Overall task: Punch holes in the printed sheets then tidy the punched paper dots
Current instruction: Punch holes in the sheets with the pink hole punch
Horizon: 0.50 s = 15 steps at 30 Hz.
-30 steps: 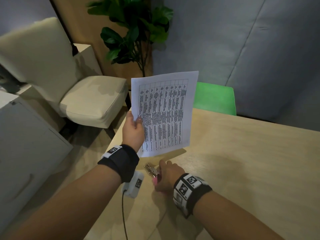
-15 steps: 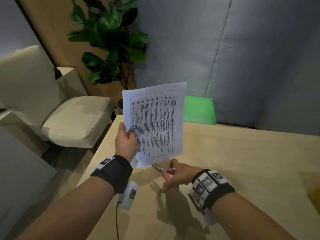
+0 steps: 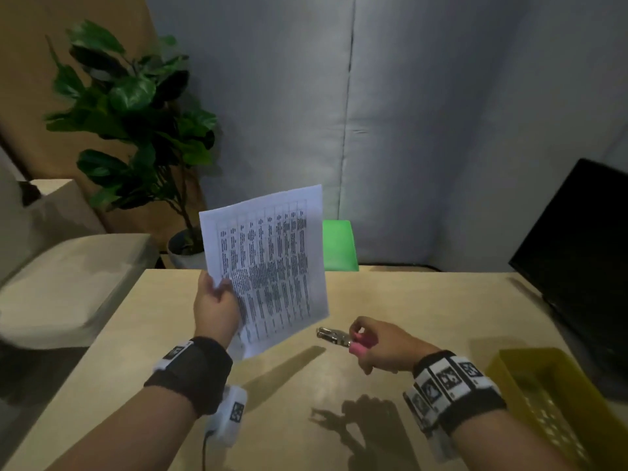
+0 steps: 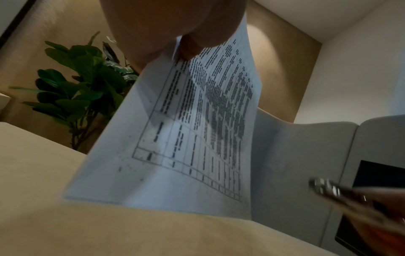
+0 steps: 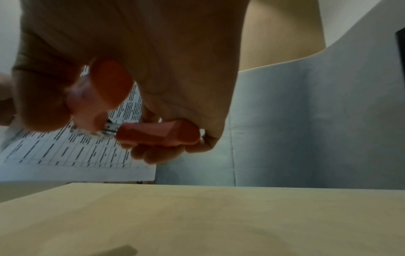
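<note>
Fig.: Printed sheet (image 3: 268,266) and hole punch (image 3: 334,338) held above the table (image 3: 424,317), one per hand.

Sheet is upright w/ a slight tilt, clear of the tabletop, its printed grid facing the person; the left hand (image 3: 215,305) pinches it at the lower left edge, thumb on the front, other fingers behind. Punch sits just right of the sheet's lower right corner, not touching it, metal head pointing at the paper; the right hand (image 3: 380,346) has its fingers curled round the pink handles (image 5: 157,133). Whether the punch's head is closed: cannot tell. Surroundings: yellow basket (image 3: 557,396) at the table's near right, dark monitor (image 3: 584,253) far right, green chair (image 3: 339,246) behind the table, potted plant (image 3: 136,124) and cream armchair (image 3: 68,277) to the left, grey padded wall (image 3: 441,130) behind.
</note>
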Tool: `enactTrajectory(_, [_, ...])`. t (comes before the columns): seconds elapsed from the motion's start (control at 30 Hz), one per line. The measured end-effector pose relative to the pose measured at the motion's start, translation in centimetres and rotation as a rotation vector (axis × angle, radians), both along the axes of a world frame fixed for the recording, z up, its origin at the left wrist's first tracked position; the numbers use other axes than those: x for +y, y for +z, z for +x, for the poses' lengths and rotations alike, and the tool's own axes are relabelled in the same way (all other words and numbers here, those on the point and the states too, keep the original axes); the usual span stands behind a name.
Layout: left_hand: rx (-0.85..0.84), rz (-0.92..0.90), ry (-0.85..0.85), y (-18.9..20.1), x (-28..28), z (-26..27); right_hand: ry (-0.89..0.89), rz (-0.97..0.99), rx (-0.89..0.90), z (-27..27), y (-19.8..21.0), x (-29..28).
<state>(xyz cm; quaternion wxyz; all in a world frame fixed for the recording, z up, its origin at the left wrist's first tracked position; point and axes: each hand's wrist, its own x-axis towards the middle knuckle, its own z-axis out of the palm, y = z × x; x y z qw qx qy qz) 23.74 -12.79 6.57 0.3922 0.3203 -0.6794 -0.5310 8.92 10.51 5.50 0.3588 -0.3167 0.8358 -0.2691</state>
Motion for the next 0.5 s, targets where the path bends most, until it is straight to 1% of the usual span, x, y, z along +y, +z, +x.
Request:
enactTrajectory(0.1, [-0.005, 0.054, -0.043, -0.6, 2.9, -1.2, -0.067, -0.223, -0.019, -1.4, 0.5, 2.4])
enactTrajectory(0.17, [-0.004, 0.087, -0.100, -1.3, 4.9, -1.8, -0.103, -0.358, -0.068, -2.2, 1.0, 3.5])
enactTrajectory(0.23, [-0.005, 0.140, -0.158, -2.3, 7.0, -2.4, -0.123, -0.459, -0.092, -3.3, 1.1, 4.4])
enactTrajectory(0.3, [-0.025, 0.163, -0.200, -3.2, 8.8, -3.0, -0.128, -0.533, -0.088, -4.3, 1.0, 5.2])
enactTrajectory(0.4, [-0.023, 0.195, -0.244, -4.3, 10.6, -3.7, -0.170, -0.615, -0.129, -5.0, 0.8, 5.9])
enactTrajectory(0.5, [-0.005, 0.213, -0.252, -5.2, 11.6, -4.1, -0.231, -0.658, -0.077, -5.3, 0.2, 6.5])
